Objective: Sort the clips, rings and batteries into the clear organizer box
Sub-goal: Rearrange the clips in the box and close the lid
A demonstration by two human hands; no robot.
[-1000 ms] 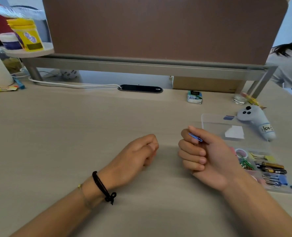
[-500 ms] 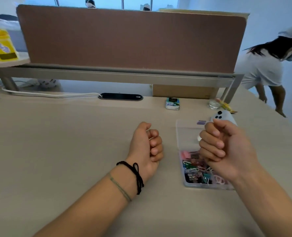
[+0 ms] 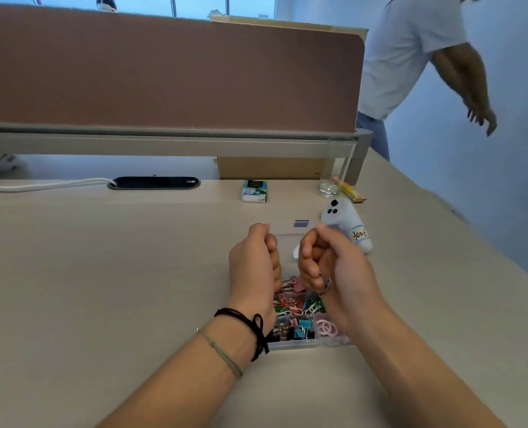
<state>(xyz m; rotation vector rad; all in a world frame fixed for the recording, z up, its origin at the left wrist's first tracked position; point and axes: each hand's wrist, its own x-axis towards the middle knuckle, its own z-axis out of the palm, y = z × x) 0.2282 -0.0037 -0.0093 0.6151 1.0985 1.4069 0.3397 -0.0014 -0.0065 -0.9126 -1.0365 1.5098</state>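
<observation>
The clear organizer box (image 3: 306, 343) lies on the desk under both my hands, its lid (image 3: 285, 240) folded open on the far side. Its compartments hold coloured paper clips (image 3: 290, 305), binder clips (image 3: 301, 330) and pink rings (image 3: 326, 328). My right hand (image 3: 337, 270) is curled above the box's right side, and a small bluish metal clip (image 3: 325, 285) hangs from its fingers. My left hand (image 3: 255, 267) is a closed fist over the box's left side; nothing shows inside it. No batteries are visible.
A white plush toy (image 3: 349, 225) lies just beyond the lid. Further back are a tissue pack (image 3: 254, 191), a small glass (image 3: 329, 189) and a yellow packet (image 3: 350, 191). A brown partition (image 3: 164, 72) bounds the desk. A person (image 3: 411, 57) walks past at the right.
Both hands moved together over the box, which now sits between my wrists. The view swung right and tilted up; the person at the right has stood up and come closer.
</observation>
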